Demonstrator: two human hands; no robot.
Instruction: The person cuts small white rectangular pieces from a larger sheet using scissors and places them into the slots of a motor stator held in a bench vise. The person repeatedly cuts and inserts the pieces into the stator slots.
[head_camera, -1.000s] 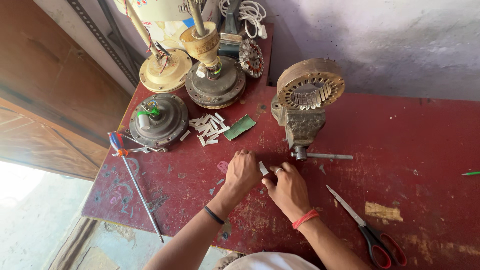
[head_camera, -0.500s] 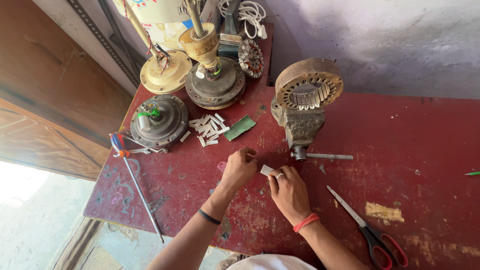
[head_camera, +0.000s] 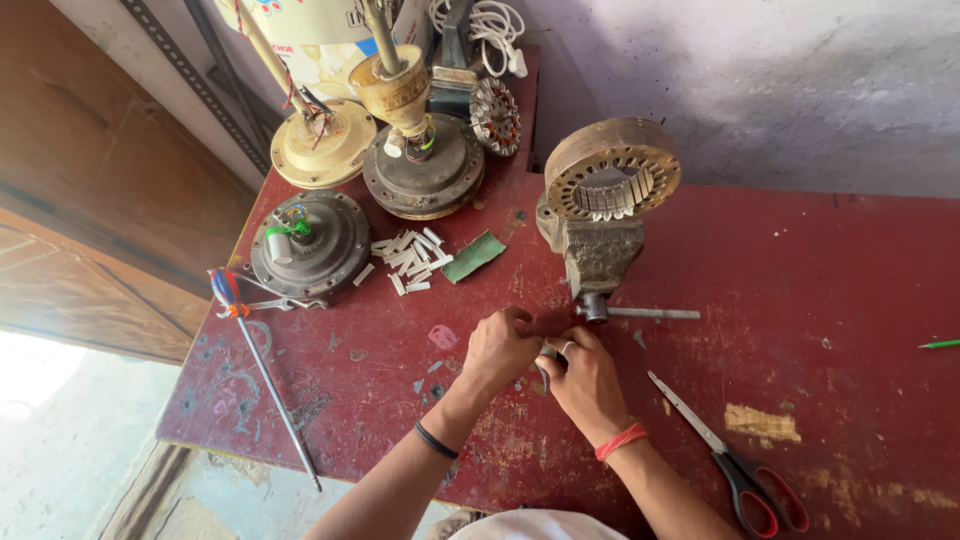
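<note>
Hidden between my hands

My left hand (head_camera: 500, 350) and right hand (head_camera: 588, 380) cover a small pale piece (head_camera: 547, 353); I cannot identify it.

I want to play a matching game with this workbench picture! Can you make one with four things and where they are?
1 scissors
2 vise
3 pile of white strips
4 screwdriver

a grips a metal ring
b near the table's left edge
c right of the right hand
d beside a green scrap

Pairs: 1-c, 2-a, 3-d, 4-b
</note>
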